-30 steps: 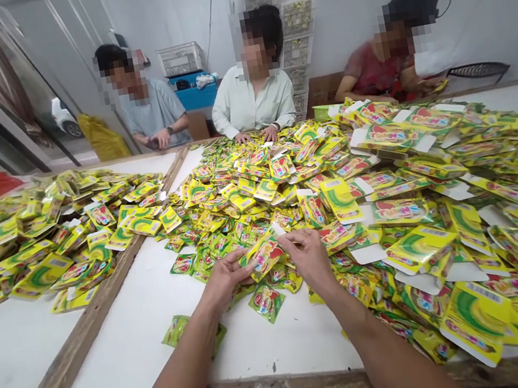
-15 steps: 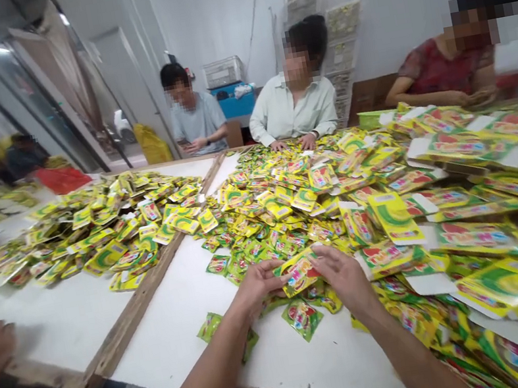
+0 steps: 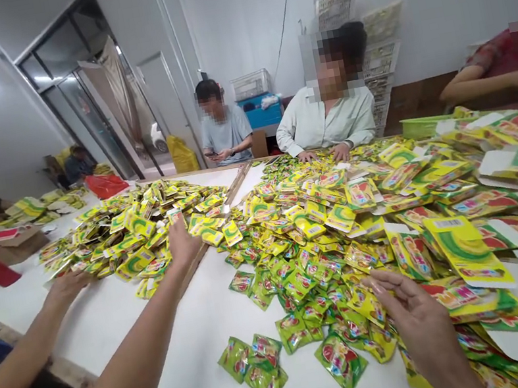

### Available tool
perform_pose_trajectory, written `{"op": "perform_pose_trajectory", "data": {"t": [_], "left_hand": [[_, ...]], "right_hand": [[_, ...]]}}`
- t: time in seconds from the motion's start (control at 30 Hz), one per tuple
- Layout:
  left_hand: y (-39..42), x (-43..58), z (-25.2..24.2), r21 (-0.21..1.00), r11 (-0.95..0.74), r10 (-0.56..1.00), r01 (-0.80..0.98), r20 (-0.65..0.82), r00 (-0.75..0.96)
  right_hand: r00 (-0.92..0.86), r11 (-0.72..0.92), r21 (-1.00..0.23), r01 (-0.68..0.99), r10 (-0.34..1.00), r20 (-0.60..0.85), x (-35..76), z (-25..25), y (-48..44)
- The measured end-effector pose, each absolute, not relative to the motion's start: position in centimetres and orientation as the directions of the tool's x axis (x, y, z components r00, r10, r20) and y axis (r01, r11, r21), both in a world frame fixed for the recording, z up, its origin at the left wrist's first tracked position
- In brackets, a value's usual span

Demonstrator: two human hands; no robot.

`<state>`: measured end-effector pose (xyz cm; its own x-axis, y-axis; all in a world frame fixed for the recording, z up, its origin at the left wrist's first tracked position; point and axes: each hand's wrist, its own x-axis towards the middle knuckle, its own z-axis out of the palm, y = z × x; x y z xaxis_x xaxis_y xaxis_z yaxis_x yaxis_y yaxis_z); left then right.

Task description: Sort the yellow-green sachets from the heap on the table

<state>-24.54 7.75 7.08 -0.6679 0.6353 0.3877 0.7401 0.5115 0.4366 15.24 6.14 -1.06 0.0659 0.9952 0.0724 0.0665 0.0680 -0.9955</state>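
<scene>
My left hand [image 3: 181,242] is stretched out over the left heap of boxes [image 3: 118,235], its fingers around a small yellow-green box [image 3: 175,216]. Partly blurred, the grip shows only in part. On the other side, my right hand [image 3: 418,316] hovers at the edge of the sachet pile, fingers apart and nothing visibly held. Its fingertips are close to a yellow sachet [image 3: 367,303]. Below that pile a single green sachet [image 3: 341,361] lies on the white tabletop, with a small cluster of green sachets [image 3: 254,365] to its left.
Larger open-flapped boxes [image 3: 468,244] are heaped at the right. A wooden strip [image 3: 196,268] divides the table. At left, a co-worker's hand [image 3: 67,286] touches the box heap. Across the table sit other people, one with hands [image 3: 322,155] on the pile. A green basket [image 3: 420,127] stands behind.
My hands have parted: the left carried the small box leftward to the heap, while the right moved right and down to the sachets. The view has turned left. The co-worker's hand has reached the heap.
</scene>
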Motion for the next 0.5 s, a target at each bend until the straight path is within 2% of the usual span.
{"op": "perform_pose_trajectory", "data": {"t": [0.07,0.13,0.27,0.5], "left_hand": [[9.9,-23.4,4.6,0.331,0.442,0.804,0.834,0.266,-0.532],[12.1,-22.3,2.2,0.329,0.358,0.87,0.874,0.223,-0.44],[14.9,-21.8,-0.6,0.411,0.277,0.881,0.869,0.252,-0.4],[16.4,-26.0,0.4,0.639,0.233,0.754,0.733,0.358,-0.551]], "right_hand": [[0.046,0.042,-0.993,0.107,0.998,0.047,15.4,-1.3,6.2],[0.035,0.035,-0.983,0.178,0.999,0.041,15.5,-1.6,6.2],[0.046,0.033,-0.956,0.29,0.998,0.048,15.9,-2.1,6.3],[0.037,0.051,-0.911,0.41,0.997,0.073,16.7,-2.9,6.4]]}}
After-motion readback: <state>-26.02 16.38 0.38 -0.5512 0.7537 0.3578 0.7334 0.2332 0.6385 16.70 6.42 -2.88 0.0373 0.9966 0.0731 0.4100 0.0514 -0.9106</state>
